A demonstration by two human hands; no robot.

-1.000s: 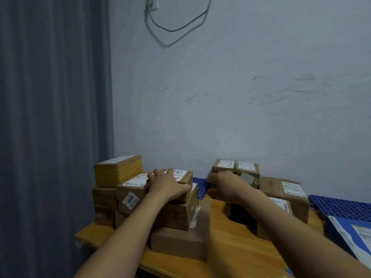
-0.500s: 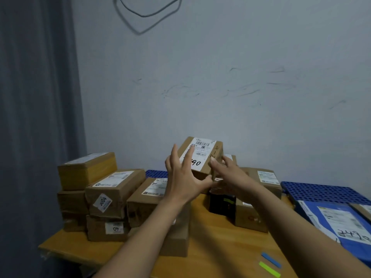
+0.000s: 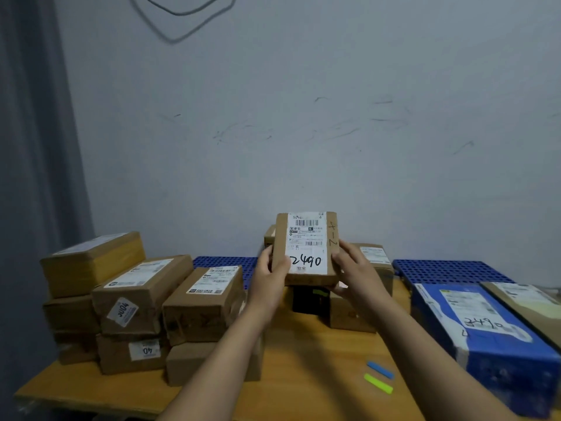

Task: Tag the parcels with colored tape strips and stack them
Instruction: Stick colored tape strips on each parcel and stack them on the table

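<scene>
A small brown cardboard parcel (image 3: 306,247) with a white label marked 2490 is held upright above the wooden table (image 3: 303,375). My left hand (image 3: 268,279) grips its left edge and my right hand (image 3: 355,270) grips its right edge. On the table in front lie a blue tape strip (image 3: 380,369) and a yellow-green tape strip (image 3: 378,383), side by side. A stack of brown parcels (image 3: 133,305) fills the table's left side.
More brown parcels (image 3: 373,268) and a black box (image 3: 306,300) stand behind the held parcel. A blue parcel (image 3: 485,335) marked 2490 lies at the right, next to a tan one (image 3: 528,302). Blue perforated crates (image 3: 449,270) line the wall. A grey curtain (image 3: 33,147) hangs at left.
My hands left the parcels on the table, took up the labelled parcel and turned it upright, label facing me. The view shifted right and the tape strips came into sight.
</scene>
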